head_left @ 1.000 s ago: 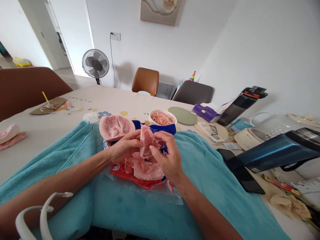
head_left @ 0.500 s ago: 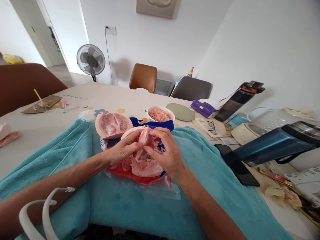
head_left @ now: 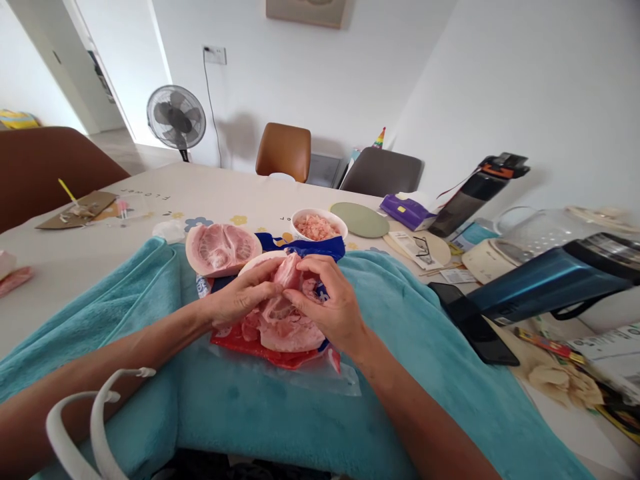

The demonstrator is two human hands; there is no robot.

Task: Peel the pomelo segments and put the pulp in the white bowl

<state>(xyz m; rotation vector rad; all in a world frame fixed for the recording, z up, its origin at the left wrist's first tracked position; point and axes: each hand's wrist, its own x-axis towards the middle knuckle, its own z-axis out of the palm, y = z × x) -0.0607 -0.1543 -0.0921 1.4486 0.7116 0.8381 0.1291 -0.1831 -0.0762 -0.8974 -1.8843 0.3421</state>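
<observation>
Both hands meet over an opened piece of pink pomelo [head_left: 287, 333] on a red and blue plastic bag [head_left: 280, 357]. My left hand [head_left: 247, 290] pinches a pomelo segment [head_left: 289, 272] from its left side. On the other side, my right hand [head_left: 333, 300] grips the same segment between thumb and fingers. Some of the segment is hidden behind the fingers. Behind my left hand, a pomelo half [head_left: 223, 250] rests with its pink hollow inside facing up. A white bowl [head_left: 296, 233] of loose pink pomelo pulp [head_left: 317, 227] stands just beyond the bag.
A teal towel [head_left: 240, 413] spreads under the bag and over the table edge. To the right lie a black phone [head_left: 473, 323], a blue bottle [head_left: 550, 280], a dark bottle [head_left: 465, 197] and a purple tissue pack [head_left: 407, 211]. Pale peel [head_left: 13, 272] is at far left.
The view has shifted slightly, so the scene sits a little further left and up. Both hands stay on the pomelo segment, with only small finger movement.
</observation>
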